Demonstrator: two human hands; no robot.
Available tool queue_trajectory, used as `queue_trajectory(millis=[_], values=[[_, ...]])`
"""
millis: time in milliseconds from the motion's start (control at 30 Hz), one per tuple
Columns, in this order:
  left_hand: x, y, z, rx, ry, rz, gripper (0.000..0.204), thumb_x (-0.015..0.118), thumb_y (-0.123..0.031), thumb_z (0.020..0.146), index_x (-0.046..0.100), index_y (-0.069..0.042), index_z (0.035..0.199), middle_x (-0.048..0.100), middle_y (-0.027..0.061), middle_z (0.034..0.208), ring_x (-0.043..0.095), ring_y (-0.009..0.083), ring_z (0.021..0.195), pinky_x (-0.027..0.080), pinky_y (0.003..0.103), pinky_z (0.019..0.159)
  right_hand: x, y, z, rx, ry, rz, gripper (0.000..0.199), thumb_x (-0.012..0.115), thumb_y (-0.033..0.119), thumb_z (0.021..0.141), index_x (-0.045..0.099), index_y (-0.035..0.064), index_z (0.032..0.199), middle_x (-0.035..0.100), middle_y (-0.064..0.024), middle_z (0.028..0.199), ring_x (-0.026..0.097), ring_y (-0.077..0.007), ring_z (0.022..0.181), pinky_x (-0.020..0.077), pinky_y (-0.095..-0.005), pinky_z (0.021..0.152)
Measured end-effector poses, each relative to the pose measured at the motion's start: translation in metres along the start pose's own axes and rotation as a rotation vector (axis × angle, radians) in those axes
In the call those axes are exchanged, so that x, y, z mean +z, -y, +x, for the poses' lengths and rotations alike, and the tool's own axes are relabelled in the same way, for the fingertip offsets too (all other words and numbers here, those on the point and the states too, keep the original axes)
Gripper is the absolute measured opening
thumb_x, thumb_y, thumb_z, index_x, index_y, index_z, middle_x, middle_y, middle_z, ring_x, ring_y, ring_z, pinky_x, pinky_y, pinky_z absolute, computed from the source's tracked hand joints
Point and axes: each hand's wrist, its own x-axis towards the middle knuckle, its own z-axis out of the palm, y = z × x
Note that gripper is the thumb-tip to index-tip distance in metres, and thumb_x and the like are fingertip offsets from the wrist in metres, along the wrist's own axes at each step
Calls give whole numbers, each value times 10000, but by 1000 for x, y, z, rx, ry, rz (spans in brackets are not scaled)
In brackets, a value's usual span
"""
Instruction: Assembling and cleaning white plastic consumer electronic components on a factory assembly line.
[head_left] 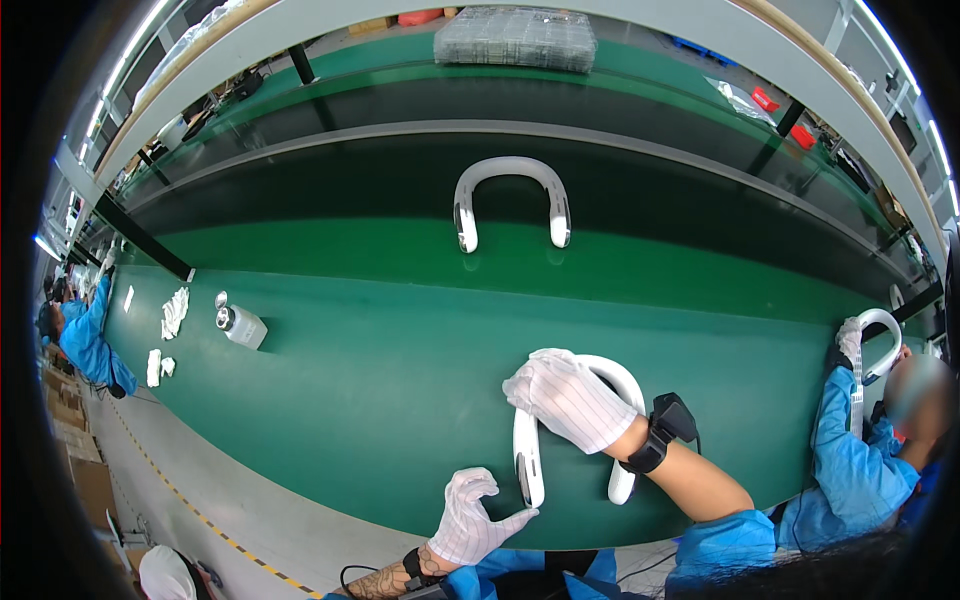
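Note:
A white U-shaped neck fan (528,455) lies on the green table in front of me, its curve away from me and its two ends toward me. My right hand (570,400), in a striped white glove, grips the upper part of its left arm and hides part of the curve. Beside the tip of that same arm is my left hand (478,520), also gloved. Its fingers are bent and apart from the thumb, which reaches out to the tip; whether it touches cannot be told. A second white neck fan (512,167) rests farther off, on the green conveyor belt.
On the table's left are a white bottle (243,328) with its lid tipped up and a crumpled white cloth (175,312). At the right, a co-worker in a blue sleeve (850,440) holds another neck fan (885,325). Stacked clear trays (515,40) sit beyond the belt.

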Motion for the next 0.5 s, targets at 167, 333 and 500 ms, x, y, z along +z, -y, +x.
queue_trajectory(millis=[167, 333, 500], values=[[-4, 11, 0, 3, -14, -9, 814, 1025, -254, 663, 468, -73, 1228, 551, 153, 1157, 601, 328, 1057, 489, 443, 942, 3, 34, -2, 12, 10, -21, 92, 692, 120, 764, 621, 83, 810, 611, -64, 788, 667, -251, 813, 532, -385, 774], [-9, 17, -1, 16, 8, -5, 807, 1017, -262, 677, 470, -79, 1241, 560, 161, 1207, 606, 324, 1086, 484, 442, 960, -6, 55, -13, -87, 43, 202, 71, 695, 115, 783, 656, 95, 840, 641, -35, 824, 686, -225, 817, 518, -339, 758], [-16, 16, 0, 1, 20, 27, 792, 1010, -261, 687, 471, -77, 1238, 563, 167, 1217, 599, 330, 1117, 477, 444, 966, -2, -13, -14, 282, -56, 59, 89, 665, 85, 847, 694, 68, 929, 681, -90, 860, 698, -312, 830, 549, -420, 738]])
